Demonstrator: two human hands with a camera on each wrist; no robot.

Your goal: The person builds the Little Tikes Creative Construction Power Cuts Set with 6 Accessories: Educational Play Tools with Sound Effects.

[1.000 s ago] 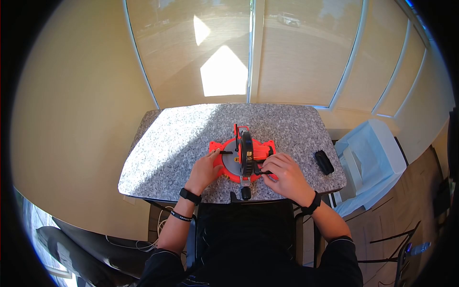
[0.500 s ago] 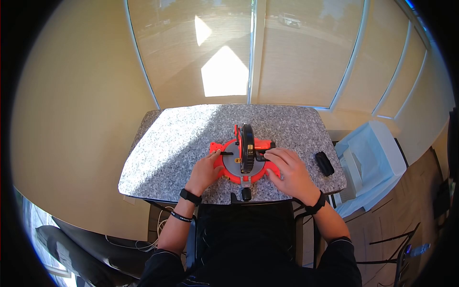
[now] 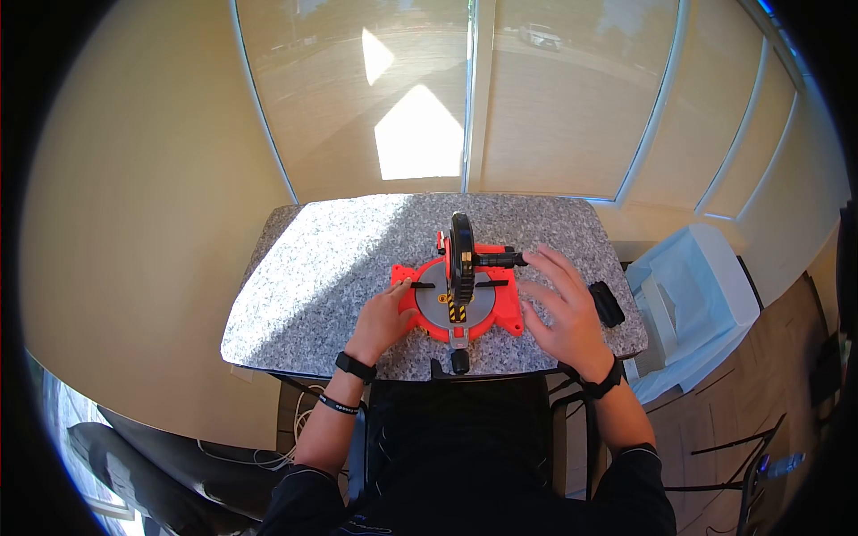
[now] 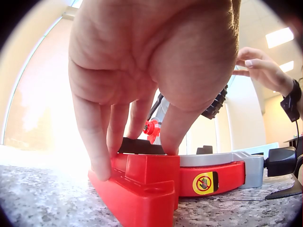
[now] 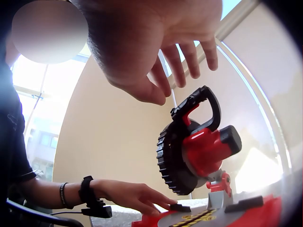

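A red toy miter saw (image 3: 502,308) stands on the table, with a grey round turntable (image 3: 429,310), black fence pieces and a black-and-yellow striped strip. Its black toothed saw head (image 5: 176,158) is tilted up, and the handle (image 5: 215,111) shows in the right wrist view. My left hand (image 3: 382,320) holds the left end of the red base (image 4: 151,189), thumb on one side and fingers on the other. To the right of the raised handle, my right hand (image 3: 567,313) hovers with its fingers spread and nothing in them.
A black case-like object (image 3: 607,305) lies near the right edge of the speckled table (image 3: 322,268). Beyond that edge stands a chair with a pale blue cover (image 3: 706,295). A black knob (image 3: 460,361) sticks out from the saw's front by the near edge.
The saw head has swung up and away from the turntable. My right hand has let go of the handle and moved right, fingers spreading. The left hand has stayed on the base.
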